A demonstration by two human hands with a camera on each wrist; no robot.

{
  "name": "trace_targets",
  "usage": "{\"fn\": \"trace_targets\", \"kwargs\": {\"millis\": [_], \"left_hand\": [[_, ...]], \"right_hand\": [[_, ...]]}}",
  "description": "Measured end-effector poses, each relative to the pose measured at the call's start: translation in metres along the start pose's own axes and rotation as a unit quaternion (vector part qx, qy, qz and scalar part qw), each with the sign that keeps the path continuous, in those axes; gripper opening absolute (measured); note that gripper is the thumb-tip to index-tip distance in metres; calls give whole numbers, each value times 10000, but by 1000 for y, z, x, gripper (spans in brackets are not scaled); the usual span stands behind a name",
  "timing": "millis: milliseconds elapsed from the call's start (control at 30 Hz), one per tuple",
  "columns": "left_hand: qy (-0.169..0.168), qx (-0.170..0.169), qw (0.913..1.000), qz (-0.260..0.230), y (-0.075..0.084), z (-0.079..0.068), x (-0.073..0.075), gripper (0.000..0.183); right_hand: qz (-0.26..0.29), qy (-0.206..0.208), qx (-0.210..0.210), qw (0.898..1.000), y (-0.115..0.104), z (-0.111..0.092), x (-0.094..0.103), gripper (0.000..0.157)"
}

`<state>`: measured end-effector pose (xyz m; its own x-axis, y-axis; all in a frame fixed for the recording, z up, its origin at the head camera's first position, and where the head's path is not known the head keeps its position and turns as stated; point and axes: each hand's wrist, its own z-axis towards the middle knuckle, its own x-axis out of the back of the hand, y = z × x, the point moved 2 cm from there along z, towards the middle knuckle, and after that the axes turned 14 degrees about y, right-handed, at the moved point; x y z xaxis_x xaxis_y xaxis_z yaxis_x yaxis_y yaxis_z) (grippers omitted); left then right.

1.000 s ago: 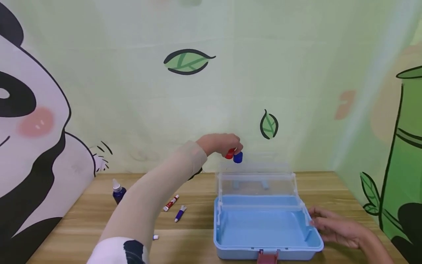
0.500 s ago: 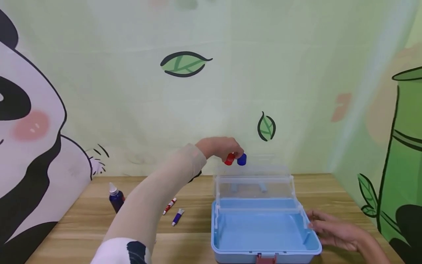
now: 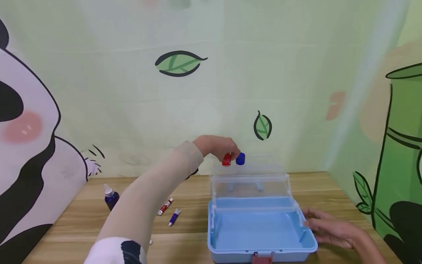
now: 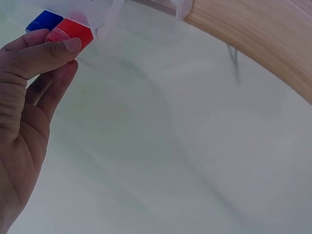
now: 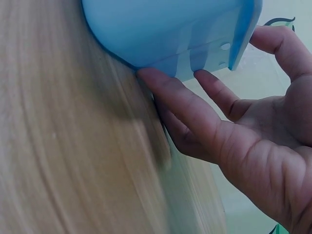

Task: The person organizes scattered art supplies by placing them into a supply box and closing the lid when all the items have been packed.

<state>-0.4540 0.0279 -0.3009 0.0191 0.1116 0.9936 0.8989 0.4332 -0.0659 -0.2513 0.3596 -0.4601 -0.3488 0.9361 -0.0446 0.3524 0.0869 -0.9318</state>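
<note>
My left hand (image 3: 219, 146) reaches far over the table and pinches a small red jar (image 4: 78, 33) between thumb and fingers. Beside it is a small blue jar (image 3: 240, 158), overlapped by the index finger in the left wrist view. Both jars are over the clear plastic lid (image 3: 250, 183) of a blue storage box (image 3: 212, 234), which is folded back. The box's blue inside is in full view. My right hand (image 3: 329, 229) touches the box's right end. Its fingers lie extended against the outer wall, the thumb at the rim, as the right wrist view shows.
A dark blue bottle (image 3: 111, 200) with a pointed white cap stands at the left. Between my forearm and the box lie a red paint tube (image 3: 165, 206) and a blue paint tube (image 3: 174, 217). A red latch (image 3: 262, 258) hangs at the box's front.
The blue jar has shifted right relative to the box, and a gap has opened between it and the red jar. The red jar is lower. My right hand stays at the box.
</note>
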Motion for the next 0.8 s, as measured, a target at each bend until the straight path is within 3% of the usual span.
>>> {"fn": "trace_targets", "kwargs": {"millis": [200, 367, 600, 800], "left_hand": [[204, 107, 9997, -68, 0, -9, -10, 24], [520, 277, 9977, -348, 1, -29, -8, 30], [1326, 204, 9887, -663, 11, -80, 10, 24], [1498, 468, 9857, -619, 20, -136, 4, 21]], "right_hand": [[-27, 10, -45, 10000, 2, 0, -2, 48], [44, -90, -26, 9999, 0, 0, -6, 48], [-69, -166, 167, 9997, -4, 1, -8, 49], [-302, -54, 132, 9994, -3, -1, -4, 51]]}}
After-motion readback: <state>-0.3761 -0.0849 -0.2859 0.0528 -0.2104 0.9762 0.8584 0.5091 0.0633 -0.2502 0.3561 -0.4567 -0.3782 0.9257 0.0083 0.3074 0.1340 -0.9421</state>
